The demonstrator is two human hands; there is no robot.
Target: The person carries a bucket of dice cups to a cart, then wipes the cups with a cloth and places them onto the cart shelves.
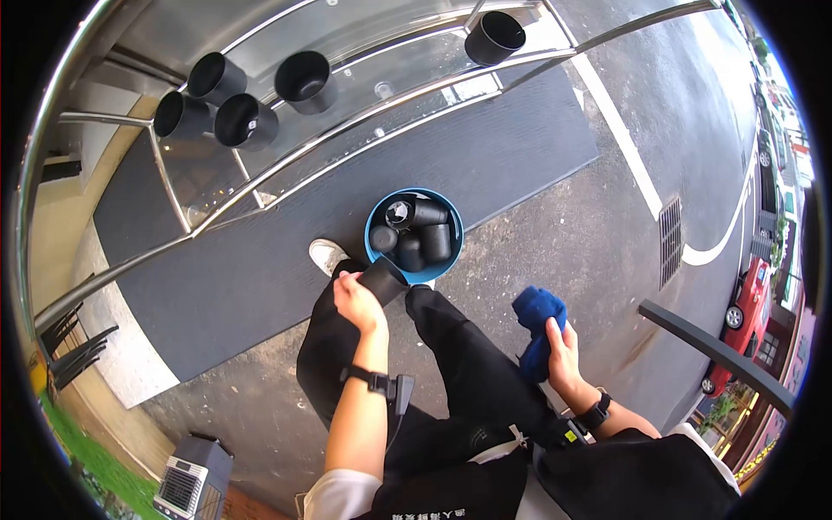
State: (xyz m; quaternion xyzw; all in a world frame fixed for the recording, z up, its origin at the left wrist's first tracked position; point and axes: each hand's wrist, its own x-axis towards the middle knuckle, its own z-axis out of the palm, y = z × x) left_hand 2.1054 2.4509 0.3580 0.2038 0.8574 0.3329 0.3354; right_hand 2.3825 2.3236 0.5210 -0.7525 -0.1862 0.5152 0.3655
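My left hand (358,303) grips a black cup (383,280), held tilted just over the near rim of a blue bucket (461,236). Inside the bucket lie several black cups (435,243), jumbled on their sides and ends. Off to the right, my right hand (563,354) is closed around a bunched blue cloth (539,310), apart from the cup and the bucket. Part of the cloth hangs down below the fingers.
A metal-framed glass shelf (364,117) runs across the far side, with several black cups (305,82) on it. A dark mat (511,147) lies beneath the shelf. A dark bar (711,351) juts in from the right. A grey machine (192,477) stands at lower left.
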